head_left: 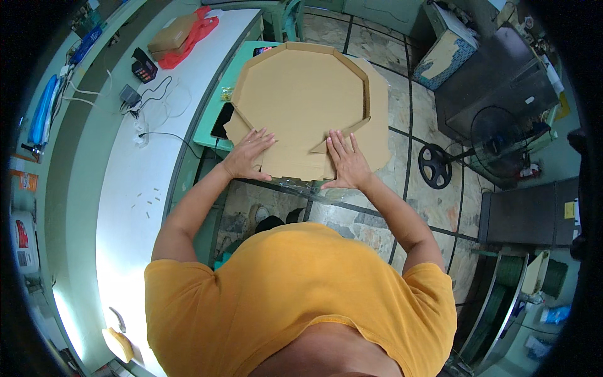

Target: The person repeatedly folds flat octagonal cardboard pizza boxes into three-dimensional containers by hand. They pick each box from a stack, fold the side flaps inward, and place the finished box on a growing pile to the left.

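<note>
A brown octagonal cardboard box point(301, 94) lies open in front of me, its low walls standing along the far and right sides. The near flap point(295, 162) lies flat between my hands. My left hand point(248, 156) rests on the box's near left corner, fingers stretched out and thumb toward the near edge. At the near right corner, my right hand point(347, 159) presses on a folded strip of the wall with its fingers spread. Another cardboard sheet point(379, 107) shows beneath the box on the right. Neither hand grasps anything.
The box sits on a green table point(207, 129), with a dark phone point(222, 120) beside it. To the left runs a long white counter point(135, 207) with a charger point(130, 95), cables and a red plastic bag point(188, 44). A fan point(499, 139) stands on the right.
</note>
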{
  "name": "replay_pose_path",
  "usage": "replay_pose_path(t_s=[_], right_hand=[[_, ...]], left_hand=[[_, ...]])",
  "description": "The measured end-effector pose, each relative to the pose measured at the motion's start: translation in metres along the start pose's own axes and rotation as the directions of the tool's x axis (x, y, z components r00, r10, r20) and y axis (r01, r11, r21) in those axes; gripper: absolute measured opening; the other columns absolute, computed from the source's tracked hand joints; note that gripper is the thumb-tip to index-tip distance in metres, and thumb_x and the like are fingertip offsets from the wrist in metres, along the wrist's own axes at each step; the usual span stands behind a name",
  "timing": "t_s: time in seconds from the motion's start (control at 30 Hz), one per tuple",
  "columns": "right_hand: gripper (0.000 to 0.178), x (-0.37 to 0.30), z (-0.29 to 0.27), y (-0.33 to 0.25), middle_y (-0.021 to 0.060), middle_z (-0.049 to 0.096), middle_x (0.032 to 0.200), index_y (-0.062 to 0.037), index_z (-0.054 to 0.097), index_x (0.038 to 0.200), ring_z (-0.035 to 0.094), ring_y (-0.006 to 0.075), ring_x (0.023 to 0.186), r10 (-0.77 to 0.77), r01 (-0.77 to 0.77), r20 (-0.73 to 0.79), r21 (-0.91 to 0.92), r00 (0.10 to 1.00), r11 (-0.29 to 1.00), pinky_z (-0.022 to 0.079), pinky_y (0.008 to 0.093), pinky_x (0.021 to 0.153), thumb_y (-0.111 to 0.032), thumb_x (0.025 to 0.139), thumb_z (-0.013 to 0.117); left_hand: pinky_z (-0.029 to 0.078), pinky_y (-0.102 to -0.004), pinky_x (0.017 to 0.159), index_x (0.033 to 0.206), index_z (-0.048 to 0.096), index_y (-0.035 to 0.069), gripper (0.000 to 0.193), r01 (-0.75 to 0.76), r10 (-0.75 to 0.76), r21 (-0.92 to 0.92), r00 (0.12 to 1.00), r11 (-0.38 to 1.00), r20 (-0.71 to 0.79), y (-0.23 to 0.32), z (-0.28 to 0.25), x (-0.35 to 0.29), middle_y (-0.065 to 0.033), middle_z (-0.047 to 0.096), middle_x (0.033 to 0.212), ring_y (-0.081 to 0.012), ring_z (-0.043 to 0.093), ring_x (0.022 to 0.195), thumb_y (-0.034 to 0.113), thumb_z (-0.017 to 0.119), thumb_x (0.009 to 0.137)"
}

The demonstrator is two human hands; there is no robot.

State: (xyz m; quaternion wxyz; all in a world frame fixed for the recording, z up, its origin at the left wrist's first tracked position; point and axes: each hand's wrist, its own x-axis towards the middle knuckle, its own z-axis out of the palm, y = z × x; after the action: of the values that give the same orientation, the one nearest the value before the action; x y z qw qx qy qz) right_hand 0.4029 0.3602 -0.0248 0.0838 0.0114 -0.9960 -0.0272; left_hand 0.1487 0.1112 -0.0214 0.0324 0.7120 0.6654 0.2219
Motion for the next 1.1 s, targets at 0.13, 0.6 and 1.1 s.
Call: replay_pose_path(t_s=[0.13,0.6,1.1], right_hand=[[0.101,0.006,-0.002,-0.004,0.0238,0.032,0.147,0.0084,0.039,0.137,0.027,0.0341,0.140,0.032,-0.034,-0.030,-0.066,0.999,0.997,0.011,0.0523,0.116,-0.075,0.079,0.041],[0.023,0.055,0.010,-0.002,0.0110,0.059,0.093,-0.0094,0.064,0.093,0.056,0.0299,0.092,0.356,-0.267,-0.120,0.457,0.927,0.849,0.038,0.0451,0.096,-0.032,0.090,0.060],[0.017,0.054,0.025,-0.006,0.0108,0.057,0.082,-0.0074,0.058,0.081,0.055,0.0294,0.083,0.019,0.036,-0.222,0.238,0.975,0.971,0.039,0.0424,0.078,-0.021,0.077,0.068]], left_hand=[[0.020,-0.0519,0.114,0.139,0.041,0.005,0.088,-0.067,0.067,0.003,0.997,0.998,0.031,-0.003,-0.006,-0.004,-0.0134,0.042,0.145,-0.0354,0.031,0.139,0.054,0.073,0.072],[0.033,-0.0447,0.102,0.099,0.064,0.010,0.027,0.405,-0.431,-0.152,0.867,0.902,-0.249,-0.006,0.025,0.036,-0.0066,0.061,0.080,-0.0232,0.060,0.094,0.035,0.064,0.087],[0.035,-0.0464,0.099,0.076,0.063,0.009,0.027,0.293,-0.264,0.116,0.940,0.949,-0.216,0.017,0.015,0.037,-0.0073,0.062,0.085,-0.0274,0.057,0.093,0.035,0.070,0.077]])
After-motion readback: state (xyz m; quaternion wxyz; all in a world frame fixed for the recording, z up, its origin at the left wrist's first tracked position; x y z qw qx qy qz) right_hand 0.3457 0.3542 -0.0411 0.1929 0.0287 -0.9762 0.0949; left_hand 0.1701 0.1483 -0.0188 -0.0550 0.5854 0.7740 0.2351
